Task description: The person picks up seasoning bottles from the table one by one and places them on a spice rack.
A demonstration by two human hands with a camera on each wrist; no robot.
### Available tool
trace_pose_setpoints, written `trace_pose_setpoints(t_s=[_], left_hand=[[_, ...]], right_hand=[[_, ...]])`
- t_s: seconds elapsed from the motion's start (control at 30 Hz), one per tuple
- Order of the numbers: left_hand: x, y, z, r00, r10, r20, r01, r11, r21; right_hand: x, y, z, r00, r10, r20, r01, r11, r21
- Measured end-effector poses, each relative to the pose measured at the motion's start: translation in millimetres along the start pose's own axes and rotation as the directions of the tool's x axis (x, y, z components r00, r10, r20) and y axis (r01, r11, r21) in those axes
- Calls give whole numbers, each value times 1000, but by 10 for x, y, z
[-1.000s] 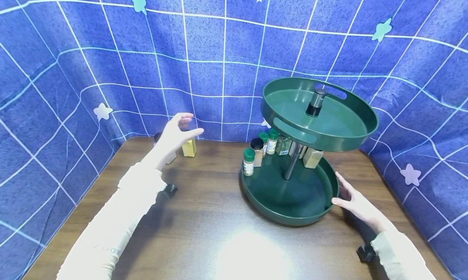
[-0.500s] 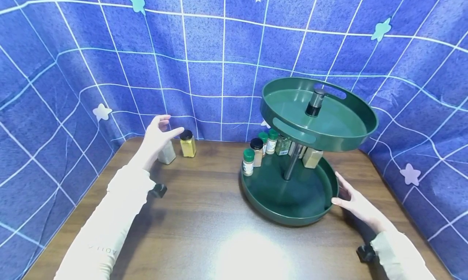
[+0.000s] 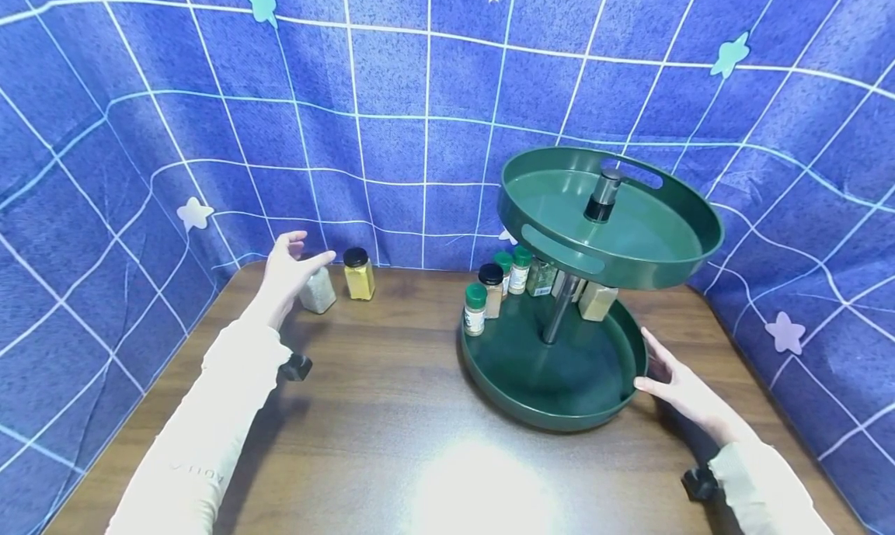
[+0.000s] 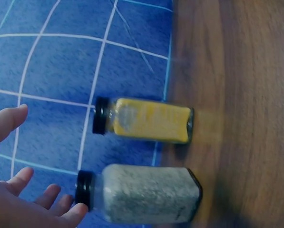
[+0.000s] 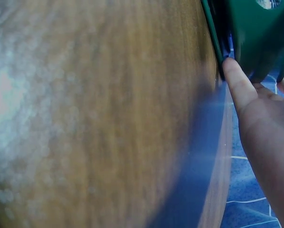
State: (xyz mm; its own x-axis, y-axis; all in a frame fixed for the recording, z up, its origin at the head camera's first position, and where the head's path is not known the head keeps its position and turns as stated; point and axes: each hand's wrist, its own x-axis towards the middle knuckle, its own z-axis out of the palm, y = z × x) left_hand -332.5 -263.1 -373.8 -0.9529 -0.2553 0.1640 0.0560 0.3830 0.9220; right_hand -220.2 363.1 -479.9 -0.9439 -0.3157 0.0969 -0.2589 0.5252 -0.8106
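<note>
My left hand (image 3: 283, 279), thumb and fingers spread apart, is over a jar of greyish seasoning (image 3: 318, 291). In the left wrist view its fingertips are right at the black cap (image 4: 84, 190) of that jar. Beside it stands a square jar of yellow spice (image 3: 360, 275), also black-capped. My right hand (image 3: 674, 383) touches the right side of a green two-tier turntable's lower tray (image 3: 552, 420). Its thumb (image 5: 237, 78) is straight against the tray's edge, and the other fingers lie along the outer wall, partly hidden.
Several spice jars stand along the lower tray's back left, among them a green-capped one (image 3: 475, 310) and a black-capped one (image 3: 492, 290). Above them the upper tray (image 3: 615, 259) overhangs on a metal post (image 3: 559, 310). A blue curtain (image 3: 391, 170) borders the wooden table (image 3: 377, 411).
My left hand has moved left, away from the yellow jar and over to the greyish one. The yellow jar's cap has come into view. My right hand has stayed on the tray.
</note>
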Motion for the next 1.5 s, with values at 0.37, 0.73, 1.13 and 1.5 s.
trace_pose_setpoints(t_s=[0.37, 0.73, 1.13, 1.5], left_hand=[[60, -266, -34, 998, -52, -34, 51, 999, -15], [116, -547, 3, 996, -19, -88, 20, 1000, 15], [154, -763, 85, 991, -3, -134, -7, 997, -77], [128, -800, 112, 983, 31, -181, -47, 995, -88]], right_hand=[[7, 6, 7, 1000, -26, -2, 26, 1000, 7], [-6, 30, -5, 1000, -7, -10, 7, 1000, -20], [-6, 30, -10, 1000, -11, -12, 11, 1000, -15], [0, 12, -2, 1000, -20, -8, 20, 1000, -13]])
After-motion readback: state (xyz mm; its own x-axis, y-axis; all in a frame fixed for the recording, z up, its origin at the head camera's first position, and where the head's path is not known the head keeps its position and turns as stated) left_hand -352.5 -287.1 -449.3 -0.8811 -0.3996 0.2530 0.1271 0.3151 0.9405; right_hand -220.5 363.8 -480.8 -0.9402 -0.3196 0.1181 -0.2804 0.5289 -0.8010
